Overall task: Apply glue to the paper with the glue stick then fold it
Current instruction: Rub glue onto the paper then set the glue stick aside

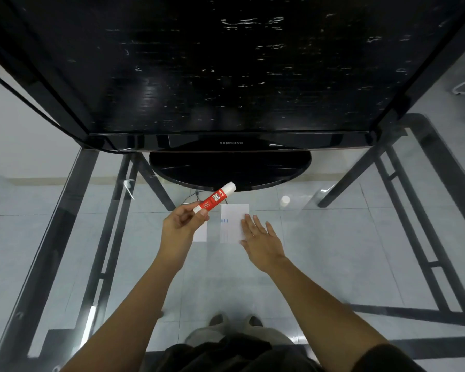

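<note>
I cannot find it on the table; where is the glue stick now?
In the head view, the left hand holds the glue stick raised, left of the paper, near the monitor base.

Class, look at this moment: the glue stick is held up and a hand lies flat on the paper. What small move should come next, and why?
Probably bring the glue stick down to the paper. The left hand holds it lifted, white end pointing up and away, not touching the sheet, while the right hand presses the paper flat on the glass table, ready for gluing. Whether the cap is off is unclear.
</note>
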A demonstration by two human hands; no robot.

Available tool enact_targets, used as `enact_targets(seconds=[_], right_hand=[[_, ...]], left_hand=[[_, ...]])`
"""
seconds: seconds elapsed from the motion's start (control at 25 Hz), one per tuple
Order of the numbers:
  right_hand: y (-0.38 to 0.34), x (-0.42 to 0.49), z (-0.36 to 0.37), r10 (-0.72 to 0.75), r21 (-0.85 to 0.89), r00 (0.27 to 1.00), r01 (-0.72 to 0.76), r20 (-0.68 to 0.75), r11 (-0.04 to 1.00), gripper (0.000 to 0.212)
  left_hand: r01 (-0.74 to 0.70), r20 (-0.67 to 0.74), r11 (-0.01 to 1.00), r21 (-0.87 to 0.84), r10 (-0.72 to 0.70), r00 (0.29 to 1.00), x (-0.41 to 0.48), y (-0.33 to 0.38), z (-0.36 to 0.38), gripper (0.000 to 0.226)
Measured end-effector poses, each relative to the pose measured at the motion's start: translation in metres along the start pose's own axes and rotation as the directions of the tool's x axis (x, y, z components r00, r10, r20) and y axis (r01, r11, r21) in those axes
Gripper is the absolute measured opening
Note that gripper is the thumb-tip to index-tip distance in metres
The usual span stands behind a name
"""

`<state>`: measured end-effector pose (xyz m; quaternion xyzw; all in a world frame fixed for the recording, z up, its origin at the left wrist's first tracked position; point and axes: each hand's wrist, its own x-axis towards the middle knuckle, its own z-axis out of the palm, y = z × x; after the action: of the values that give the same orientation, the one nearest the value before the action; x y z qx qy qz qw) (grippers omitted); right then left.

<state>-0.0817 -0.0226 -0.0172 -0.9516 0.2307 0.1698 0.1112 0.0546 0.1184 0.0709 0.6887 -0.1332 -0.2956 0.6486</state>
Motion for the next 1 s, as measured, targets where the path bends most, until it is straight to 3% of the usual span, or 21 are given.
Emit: enact_targets(seconds=[0.36, 0.6, 0.88, 1.0], right_hand=[[0.04, -0.044, 0.013, 0.028, 0.022, 1.0, -0.028, -0.009, 0.999, 0.055], [0.031, -0.042, 0.025, 0.024, 0.118, 0.997, -0.016, -0.071, 0.993, 0.055], [0.034, -0.043, 0.041, 0.037, 0.135, 0.99, -0.018, -0.135, 0.991, 0.054], [0.035, -0.043, 0.043, 0.036, 0.145, 0.989, -0.015, -0.142, 0.989, 0.054]], left_hand=[[0.13, 0.063, 0.989, 0.075, -0.134, 0.989, -0.007, -0.032, 0.001, 0.014], [0.255, 0.106, 0.932, -0.256, -0.235, 0.966, -0.011, -0.05, -0.009, 0.015], [0.357, 0.122, 0.874, -0.328, -0.336, 0.934, -0.01, -0.065, 0.006, 0.015], [0.336, 0.088, 0.889, -0.311, -0.325, 0.942, -0.008, -0.064, 0.016, 0.015]])
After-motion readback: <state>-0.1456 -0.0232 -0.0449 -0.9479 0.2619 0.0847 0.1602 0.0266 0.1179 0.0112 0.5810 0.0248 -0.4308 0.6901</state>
